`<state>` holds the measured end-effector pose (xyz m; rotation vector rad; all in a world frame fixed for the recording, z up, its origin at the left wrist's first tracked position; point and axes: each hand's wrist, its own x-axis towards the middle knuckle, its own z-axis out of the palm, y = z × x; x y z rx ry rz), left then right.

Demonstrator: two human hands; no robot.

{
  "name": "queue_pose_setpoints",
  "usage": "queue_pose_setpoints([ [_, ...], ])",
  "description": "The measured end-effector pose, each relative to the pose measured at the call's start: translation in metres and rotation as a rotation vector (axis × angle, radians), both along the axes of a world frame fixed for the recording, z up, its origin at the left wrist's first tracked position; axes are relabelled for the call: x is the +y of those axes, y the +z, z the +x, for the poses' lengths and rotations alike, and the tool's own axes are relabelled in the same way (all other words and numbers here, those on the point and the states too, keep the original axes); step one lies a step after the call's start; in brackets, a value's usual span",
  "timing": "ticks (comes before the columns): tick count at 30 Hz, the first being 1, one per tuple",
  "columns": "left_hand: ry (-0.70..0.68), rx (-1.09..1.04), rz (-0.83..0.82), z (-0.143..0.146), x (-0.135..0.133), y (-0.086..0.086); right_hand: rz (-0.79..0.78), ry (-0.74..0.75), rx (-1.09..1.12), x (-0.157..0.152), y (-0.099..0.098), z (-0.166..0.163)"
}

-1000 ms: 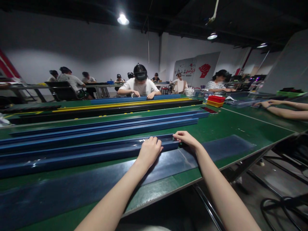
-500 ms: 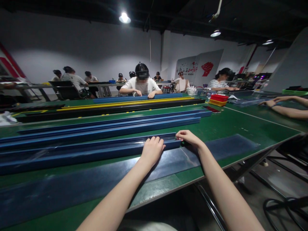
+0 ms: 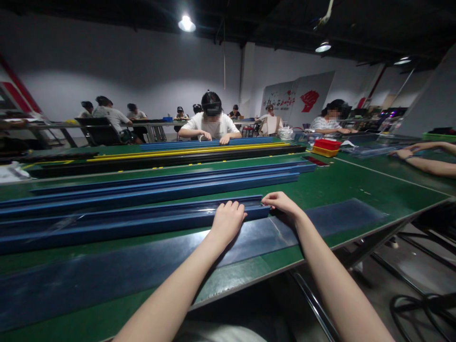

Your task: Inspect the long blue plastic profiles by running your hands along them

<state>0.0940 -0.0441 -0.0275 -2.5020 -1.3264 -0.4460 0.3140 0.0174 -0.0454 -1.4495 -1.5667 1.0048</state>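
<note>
As the fingers of a worker's left hand [image 3: 228, 222] curl over the near wall of the nearest blue channel [image 3: 142, 227], close to its right-hand end, the thumb and fingertips of the right hand [image 3: 280, 204] bunch at that very end; the left fingers grasp the wall, while the right ones are drawn together in a pinch (whether anything is caught between them, one cannot tell); the channel lies open side up on a green table [image 3: 331, 187], stretching from the hands toward 9 o'clock and out of view, light glinting inside it.

Beneath the forearms at 6 o'clock, a translucent strip [image 3: 142, 267] lies flat near the table's edge, reaching from 8 o'clock round to 3 o'clock; around 11 o'clock, more blue channels [image 3: 213, 184] lie roughly parallel to the first, with a black bar [image 3: 178, 160] and a yellow bar [image 3: 199, 151] beyond them.

At 1 o'clock, a flat dark-red object [image 3: 318, 161] lies before a red container [image 3: 327, 143] stacked on a yellow container [image 3: 323, 151]; at 2 o'clock, a co-worker's forearms [image 3: 427, 165] stretch over the tabletop; between 11 and 12 o'clock, a person in a white shirt [image 3: 223, 124] bends over a far blue piece [image 3: 245, 141].
</note>
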Motion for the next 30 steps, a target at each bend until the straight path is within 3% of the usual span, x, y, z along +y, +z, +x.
queue_pose_setpoints([
  [30,-0.033,-0.013,0.014,-0.0009,0.0022,-0.0023,-0.079,-0.055,0.053,0.0012,-0.0038,0.0014],
])
